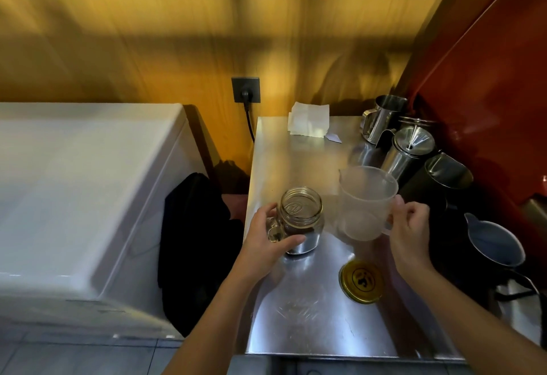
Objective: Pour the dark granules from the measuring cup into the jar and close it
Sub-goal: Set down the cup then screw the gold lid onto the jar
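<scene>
A clear glass jar (301,211) with a handle stands open on the steel table (313,324), dark granules lying in its bottom. My left hand (266,241) wraps around its handle side. To its right, my right hand (410,229) holds the handle of a translucent plastic measuring cup (365,197), which is upright and looks empty. The jar's gold lid (360,281) lies flat on the table in front of the cup, apart from both hands.
Steel pitchers (384,117), a steel pot with a funnel lid (410,149), a black pitcher (441,179) and a dark jug (494,244) crowd the table's right side. White paper (309,120) lies at the back. A white chest appliance (74,191) stands left, dark cloth (195,226) between.
</scene>
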